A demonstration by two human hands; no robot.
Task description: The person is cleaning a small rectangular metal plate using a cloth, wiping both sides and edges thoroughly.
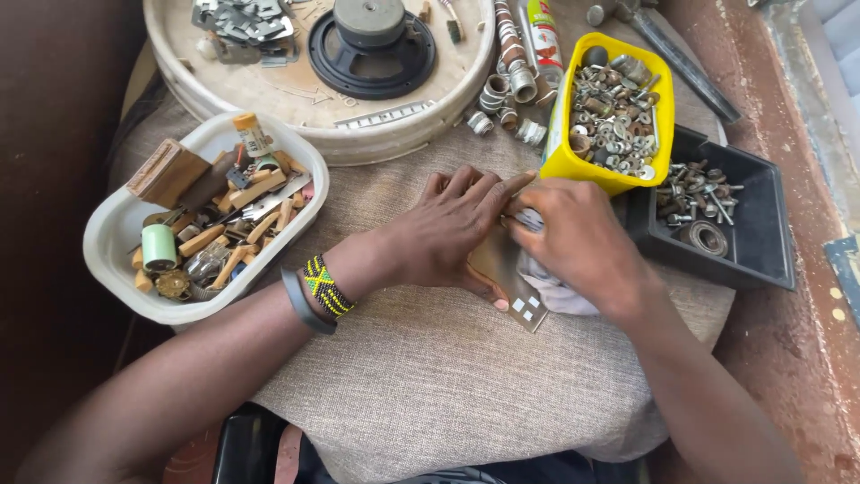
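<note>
Both hands meet over the middle of the beige woven cloth (430, 376) that covers the round work surface, and between them lies a thin, flat brown board with small pale squares at one corner (515, 285). Its long axis runs on a slant, from the far side under the fingertips down to the squared corner that points toward the near edge of the cloth. The left hand (448, 235) lies flat and spread on the board's left part, fingers stretched toward the far right, pressing it down rather than gripping it. The right hand (578, 240) is curled over the board's right side, bunched on a crumpled pale cloth rag (563, 294) that shows under the palm; whether its fingers pinch the rag or only press on it cannot be told. The fingertips of the two hands touch or nearly touch above the board's far end. Neither hand is nearer; the board sits directly beneath both. Just beyond the right hand stands a yellow plastic tub of nuts and washers (573, 166), with a black tray of screws (761, 233) toward the right edge and a white tub of wooden and metal odds (116, 224) near the left edge.
</note>
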